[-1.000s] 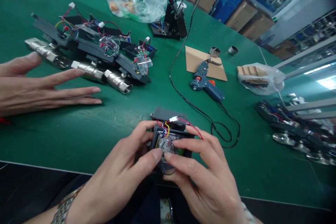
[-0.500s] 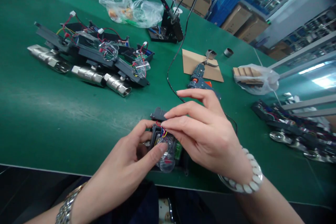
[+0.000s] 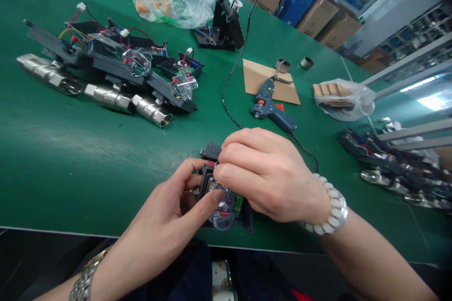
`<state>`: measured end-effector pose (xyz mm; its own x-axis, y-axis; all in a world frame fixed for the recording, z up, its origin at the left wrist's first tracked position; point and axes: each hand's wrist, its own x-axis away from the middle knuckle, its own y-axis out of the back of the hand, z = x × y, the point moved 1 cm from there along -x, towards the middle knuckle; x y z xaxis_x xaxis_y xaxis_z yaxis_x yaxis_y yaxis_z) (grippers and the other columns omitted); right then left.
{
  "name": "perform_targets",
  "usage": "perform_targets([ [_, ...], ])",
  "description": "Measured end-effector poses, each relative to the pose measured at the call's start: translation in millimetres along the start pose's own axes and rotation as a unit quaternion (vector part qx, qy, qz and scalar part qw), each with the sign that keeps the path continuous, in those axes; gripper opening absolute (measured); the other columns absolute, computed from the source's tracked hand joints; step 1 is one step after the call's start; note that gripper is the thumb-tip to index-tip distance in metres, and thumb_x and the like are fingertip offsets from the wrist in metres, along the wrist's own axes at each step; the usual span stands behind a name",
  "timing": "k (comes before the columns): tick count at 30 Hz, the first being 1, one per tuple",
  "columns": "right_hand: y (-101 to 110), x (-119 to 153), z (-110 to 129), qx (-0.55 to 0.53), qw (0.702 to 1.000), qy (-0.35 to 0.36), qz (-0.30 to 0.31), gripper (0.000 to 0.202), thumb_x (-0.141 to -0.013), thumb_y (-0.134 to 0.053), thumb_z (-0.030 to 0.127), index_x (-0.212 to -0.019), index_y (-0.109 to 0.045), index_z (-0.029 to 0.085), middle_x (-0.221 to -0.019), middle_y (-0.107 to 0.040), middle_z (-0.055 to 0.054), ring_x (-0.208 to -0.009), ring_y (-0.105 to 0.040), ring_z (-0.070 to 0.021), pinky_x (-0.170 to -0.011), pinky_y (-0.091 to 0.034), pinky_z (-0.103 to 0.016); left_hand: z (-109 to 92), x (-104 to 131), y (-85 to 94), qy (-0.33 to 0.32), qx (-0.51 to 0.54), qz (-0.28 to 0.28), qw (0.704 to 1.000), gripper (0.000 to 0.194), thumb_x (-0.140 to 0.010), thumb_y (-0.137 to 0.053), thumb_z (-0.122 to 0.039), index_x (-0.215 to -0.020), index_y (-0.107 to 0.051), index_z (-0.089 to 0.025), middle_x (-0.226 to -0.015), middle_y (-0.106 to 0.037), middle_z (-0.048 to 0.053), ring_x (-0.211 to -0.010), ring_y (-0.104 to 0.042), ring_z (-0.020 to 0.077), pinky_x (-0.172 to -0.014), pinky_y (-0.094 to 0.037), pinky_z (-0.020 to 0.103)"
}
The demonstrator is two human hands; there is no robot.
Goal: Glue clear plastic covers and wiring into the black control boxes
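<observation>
A dark plastic housing with a clear round cover (image 3: 223,218) and a green circuit board (image 3: 238,203) lies near the table's front edge. My left hand (image 3: 171,218) grips the housing from its left side, thumb pressed on the clear cover. Over the housing's upper part, my right hand (image 3: 270,174) is closed, its fingertips pinched together where coloured wires run. Those fingers hide most of the wires, so what exactly the pinch holds does not show. A bit of red wire (image 3: 212,163) is visible between the hands.
Several similar housings (image 3: 116,63) with metal valves (image 3: 109,97) lie at the left. Beyond my right hand is a glue gun (image 3: 271,108) by a cardboard sheet (image 3: 250,80). A soldering iron stand (image 3: 226,33) and a plastic bag (image 3: 169,2) stand farther back. More assemblies (image 3: 399,169) lie at the right.
My right hand's fingers have curled from loosely extended to a closed pinch over the wires. My left hand keeps its grip on the housing. The view has shifted slightly.
</observation>
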<state>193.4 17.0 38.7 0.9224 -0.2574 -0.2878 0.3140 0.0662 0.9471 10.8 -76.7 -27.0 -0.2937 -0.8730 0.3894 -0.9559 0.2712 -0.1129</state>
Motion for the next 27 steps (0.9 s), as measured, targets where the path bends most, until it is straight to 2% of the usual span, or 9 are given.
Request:
perform_targets([
  [2, -6, 1, 0, 0.010, 1.000, -0.008, -0.011, 0.036, -0.111, -0.034, 0.018, -0.096, -0.067, 0.017, -0.094, -0.069, -0.007, -0.087, -0.060, -0.0240, -0.074, -0.050, -0.040, 1, 0, -0.1, 0.000, -0.012, -0.006, 1.000, 0.031, -0.099, -0.068, -0.039, -0.127, -0.056, -0.033, -0.090, -0.068, -0.007, -0.064, -0.053, 0.0139, -0.085, -0.056, 0.033],
  [6, -13, 4, -1, 0.043, 0.999, -0.001, -0.032, 0.034, -0.111, -0.034, 0.017, -0.099, -0.066, 0.017, -0.098, -0.069, -0.008, -0.089, -0.059, -0.0241, -0.078, -0.050, -0.040, 3, 1, 0.4, -0.005, -0.022, -0.015, 1.000, 0.030, -0.098, -0.069, -0.041, -0.125, -0.057, -0.033, -0.087, -0.068, -0.007, -0.062, -0.052, 0.0133, -0.087, -0.055, 0.034],
  [10, -13, 9, -1, 0.058, 0.997, -0.022, -0.050, 0.032, -0.111, -0.036, 0.017, -0.098, -0.066, 0.017, -0.098, -0.069, -0.007, -0.092, -0.060, -0.0236, -0.082, -0.050, -0.041, 2, 2, 0.0, -0.001, -0.036, -0.023, 0.999, 0.034, -0.098, -0.068, -0.048, -0.126, -0.056, -0.033, -0.092, -0.070, -0.005, -0.070, -0.057, 0.0158, -0.074, -0.054, 0.029],
  [13, -9, 10, -3, -0.011, 0.996, -0.087, -0.029, 0.027, -0.109, -0.043, 0.015, -0.096, -0.066, 0.017, -0.098, -0.069, -0.007, -0.096, -0.061, -0.0227, -0.083, -0.051, -0.039, 1, 2, -1.3, 0.005, -0.038, -0.019, 0.999, 0.039, -0.099, -0.065, -0.053, -0.129, -0.054, -0.031, -0.098, -0.072, -0.001, -0.080, -0.063, 0.0195, -0.073, -0.054, 0.030],
  [15, -6, 9, -5, -0.061, 0.992, -0.111, -0.027, 0.020, -0.106, -0.050, 0.013, -0.097, -0.068, 0.016, -0.101, -0.071, -0.007, -0.100, -0.062, -0.0226, -0.084, -0.052, -0.038, 1, 2, -1.8, 0.004, -0.035, -0.016, 0.999, 0.041, -0.099, -0.065, -0.053, -0.131, -0.053, -0.030, -0.100, -0.073, 0.000, -0.074, -0.060, 0.0182, -0.075, -0.055, 0.031],
  [18, -2, 4, -9, -0.071, 0.993, -0.084, -0.031, 0.019, -0.106, -0.053, 0.013, -0.101, -0.071, 0.017, -0.103, -0.074, -0.006, -0.106, -0.063, -0.0234, -0.089, -0.054, -0.039, 1, 2, -2.0, 0.001, -0.037, -0.016, 0.999, 0.038, -0.100, -0.065, -0.052, -0.130, -0.055, -0.030, -0.096, -0.072, -0.001, -0.064, -0.052, 0.0147, -0.074, -0.055, 0.031],
  [21, 0, -1, -12, -0.047, 0.998, -0.040, 0.002, 0.025, -0.107, -0.049, 0.013, -0.101, -0.073, 0.018, -0.102, -0.074, -0.007, -0.108, -0.063, -0.0245, -0.088, -0.056, -0.040, 1, 2, -2.0, 0.002, -0.026, -0.014, 1.000, 0.035, -0.100, -0.065, -0.050, -0.128, -0.055, -0.032, -0.094, -0.071, -0.004, -0.063, -0.048, 0.0141, -0.073, -0.053, 0.030],
  [25, 1, -5, -13, 0.004, 0.999, -0.012, 0.050, 0.026, -0.107, -0.048, 0.014, -0.099, -0.072, 0.018, -0.104, -0.071, -0.009, -0.106, -0.061, -0.0259, -0.083, -0.054, -0.040, 1, 3, -2.2, 0.004, -0.017, -0.014, 1.000, 0.034, -0.099, -0.067, -0.049, -0.125, -0.055, -0.031, -0.093, -0.070, -0.005, -0.068, -0.052, 0.0148, -0.068, -0.048, 0.028],
  [27, 0, -5, -12, 0.013, 0.998, -0.005, 0.055, 0.025, -0.108, -0.048, 0.017, -0.100, -0.071, 0.020, -0.102, -0.069, -0.008, -0.102, -0.060, -0.0247, -0.080, -0.052, -0.038, 0, 4, -2.1, 0.001, -0.028, -0.022, 0.999, 0.031, -0.099, -0.067, -0.049, -0.121, -0.055, -0.031, -0.093, -0.069, -0.005, -0.074, -0.057, 0.0155, -0.067, -0.046, 0.027],
])
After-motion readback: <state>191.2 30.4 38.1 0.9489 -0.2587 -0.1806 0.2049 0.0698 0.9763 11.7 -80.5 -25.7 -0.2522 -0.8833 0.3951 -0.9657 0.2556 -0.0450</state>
